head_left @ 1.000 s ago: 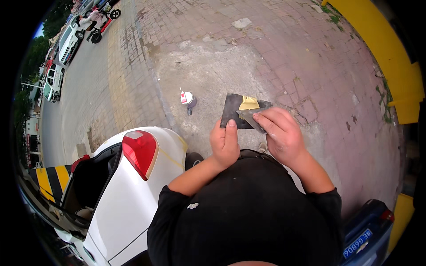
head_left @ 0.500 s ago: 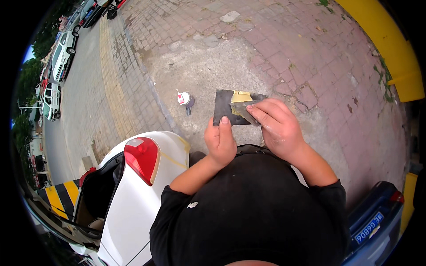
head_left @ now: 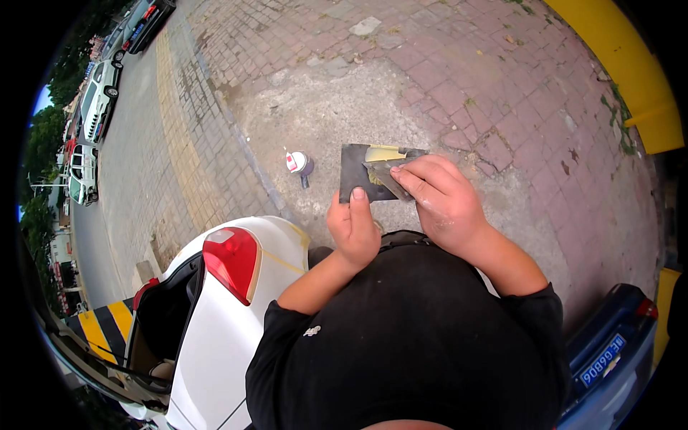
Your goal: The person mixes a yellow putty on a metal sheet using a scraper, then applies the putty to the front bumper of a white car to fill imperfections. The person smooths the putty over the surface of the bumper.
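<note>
A dark flat mixing board (head_left: 353, 170) lies in my left hand (head_left: 354, 231), thumb on top and the fingers hidden beneath it. Pale yellow body filler (head_left: 385, 153) is spread along the board's far edge, with a smaller smear near its middle. My right hand (head_left: 446, 203) is closed on a grey putty spreader (head_left: 387, 178), its blade slanted against the board at the filler. White residue marks the back of that hand. Beyond the board to the left, a white-topped can (head_left: 297, 163) stands on the concrete.
At the lower left is a white car (head_left: 222, 344) with a red tail light (head_left: 231, 264), its rear open. A blue car (head_left: 609, 358) is at the lower right. A yellow metal structure (head_left: 623, 64) edges the upper right. Brick paving (head_left: 502, 93) surrounds the concrete patch.
The board and both hands have shifted slightly left in view. The spreader has moved a little across the board, and the filler strip at the far edge looks flatter.
</note>
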`<state>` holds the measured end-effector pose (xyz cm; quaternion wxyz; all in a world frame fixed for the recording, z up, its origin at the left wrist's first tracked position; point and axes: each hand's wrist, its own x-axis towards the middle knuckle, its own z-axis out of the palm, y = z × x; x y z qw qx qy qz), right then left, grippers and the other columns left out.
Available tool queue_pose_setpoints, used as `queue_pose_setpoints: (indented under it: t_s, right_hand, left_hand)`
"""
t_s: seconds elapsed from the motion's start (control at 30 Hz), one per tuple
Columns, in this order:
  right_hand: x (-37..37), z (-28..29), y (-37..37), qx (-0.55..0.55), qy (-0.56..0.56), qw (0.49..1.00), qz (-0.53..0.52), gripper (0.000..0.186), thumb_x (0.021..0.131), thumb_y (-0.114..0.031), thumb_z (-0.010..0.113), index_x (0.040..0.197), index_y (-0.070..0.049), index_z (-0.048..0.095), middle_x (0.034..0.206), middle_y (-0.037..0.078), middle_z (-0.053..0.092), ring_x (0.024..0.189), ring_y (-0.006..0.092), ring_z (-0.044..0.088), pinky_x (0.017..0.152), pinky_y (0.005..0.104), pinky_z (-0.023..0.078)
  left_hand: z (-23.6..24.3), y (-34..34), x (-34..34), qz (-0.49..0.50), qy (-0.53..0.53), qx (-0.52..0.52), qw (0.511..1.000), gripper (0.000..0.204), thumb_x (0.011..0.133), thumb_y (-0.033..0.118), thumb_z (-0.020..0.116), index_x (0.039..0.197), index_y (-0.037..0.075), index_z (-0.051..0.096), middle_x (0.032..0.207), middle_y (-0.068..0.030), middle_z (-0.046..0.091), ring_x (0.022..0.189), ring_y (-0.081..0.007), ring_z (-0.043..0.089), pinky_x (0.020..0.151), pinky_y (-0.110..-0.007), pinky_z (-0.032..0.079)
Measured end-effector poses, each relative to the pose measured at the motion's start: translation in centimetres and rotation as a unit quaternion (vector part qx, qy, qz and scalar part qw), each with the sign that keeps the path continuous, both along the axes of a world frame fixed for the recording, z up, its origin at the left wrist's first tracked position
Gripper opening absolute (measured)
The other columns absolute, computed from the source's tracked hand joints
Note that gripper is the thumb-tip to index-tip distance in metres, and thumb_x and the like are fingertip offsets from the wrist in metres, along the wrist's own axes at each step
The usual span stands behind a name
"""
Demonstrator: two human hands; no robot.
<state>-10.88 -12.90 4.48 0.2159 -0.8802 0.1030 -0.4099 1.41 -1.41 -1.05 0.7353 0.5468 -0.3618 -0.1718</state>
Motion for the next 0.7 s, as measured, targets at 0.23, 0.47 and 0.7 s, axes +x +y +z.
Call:
queue_pose_setpoints:
  t_s: [0.23, 0.47, 0.7]
  right_hand:
    - [0.0, 0.1, 0.4, 0.007, -0.001, 1.000, 0.006, 0.044, 0.064, 0.014, 0.062, 0.106, 0.003, 0.064, 0.097, 0.014, 0.063, 0.089, 0.0318, 0.061, 0.077, 0.0387, 0.051]
    - [0.4, 0.3, 0.8, 0.001, -0.007, 1.000, -0.009, 0.044, 0.064, 0.017, 0.060, 0.106, 0.003, 0.065, 0.097, 0.014, 0.064, 0.087, 0.0312, 0.061, 0.077, 0.0377, 0.051]
    - [0.3, 0.4, 0.5, -0.011, -0.011, 1.000, -0.014, 0.044, 0.065, 0.015, 0.061, 0.106, 0.002, 0.065, 0.096, 0.013, 0.064, 0.086, 0.0307, 0.062, 0.076, 0.0378, 0.051]
  left_hand:
    - [0.1, 0.1, 0.2, -0.020, 0.021, -0.007, 1.000, 0.023, 0.101, 0.013, 0.043, 0.086, -0.001, 0.054, 0.069, 0.0015, 0.051, 0.061, -0.0054, 0.042, 0.053, -0.025, 0.034]
    - [0.0, 0.2, 0.3, -0.014, 0.004, -0.006, 1.000, 0.024, 0.101, 0.013, 0.045, 0.084, -0.002, 0.055, 0.068, 0.0015, 0.050, 0.061, -0.0045, 0.041, 0.051, -0.024, 0.032]
    - [-0.1, 0.4, 0.4, -0.038, 0.057, -0.021, 0.997, 0.023, 0.101, 0.014, 0.045, 0.087, -0.002, 0.055, 0.070, 0.0022, 0.051, 0.064, -0.0039, 0.041, 0.054, -0.023, 0.032]
